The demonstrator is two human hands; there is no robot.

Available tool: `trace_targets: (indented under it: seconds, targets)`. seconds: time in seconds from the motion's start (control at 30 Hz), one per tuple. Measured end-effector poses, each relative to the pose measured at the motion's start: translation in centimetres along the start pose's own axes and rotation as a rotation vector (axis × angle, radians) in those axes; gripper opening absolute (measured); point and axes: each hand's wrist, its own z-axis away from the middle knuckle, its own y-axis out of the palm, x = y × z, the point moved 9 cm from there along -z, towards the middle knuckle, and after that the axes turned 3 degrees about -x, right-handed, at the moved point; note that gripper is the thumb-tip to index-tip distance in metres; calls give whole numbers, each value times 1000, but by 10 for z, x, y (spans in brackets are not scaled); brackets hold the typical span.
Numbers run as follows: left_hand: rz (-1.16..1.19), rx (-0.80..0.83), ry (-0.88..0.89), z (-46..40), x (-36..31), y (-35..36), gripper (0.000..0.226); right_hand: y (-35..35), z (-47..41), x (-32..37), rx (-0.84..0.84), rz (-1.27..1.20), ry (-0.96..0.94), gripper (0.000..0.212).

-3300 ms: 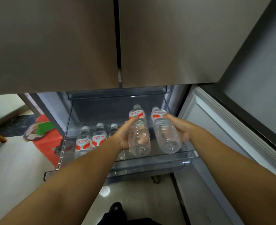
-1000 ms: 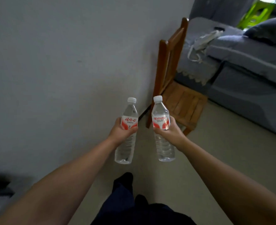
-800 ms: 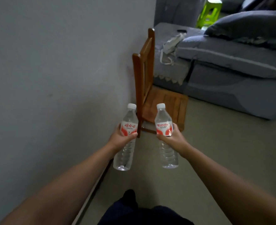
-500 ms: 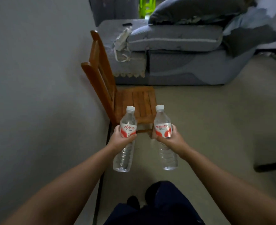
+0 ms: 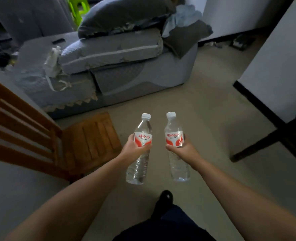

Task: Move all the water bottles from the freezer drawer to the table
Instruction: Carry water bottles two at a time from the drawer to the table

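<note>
So I'm mid-carry: left hand is wrapped around one Wahaha water bottle, right hand around the other water bottle, both upright, caps up, just right of the wooden chair. A dark table leg sits well right of the chair. I'd keep them apart, grip the labels firmly, and swing that way.

Both hands, left and right, curled, arms outstretched.
</note>
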Motion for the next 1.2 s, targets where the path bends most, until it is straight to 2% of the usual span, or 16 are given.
trace_targets:
  seconds: [0.3,0.57,0.8,1.1,1.2]
  targets:
    - [-114,117,36,-101,-87,117,66,-134,-84,-1,-217,-54,79,63]
    - [-222,311,93,-173,-155,223,66,-228,-130,-27,-399,-122,173,62]
    - [-272,482,155,-272,-237,313,65,-310,-219,-7,-552,-160,157,60]
    - [-329,677,236,-367,-349,408,42,-402,-311,20,-729,-217,200,61]
    - [-367,723,231,-391,-366,444,48,-428,-330,18,-773,-238,223,63]
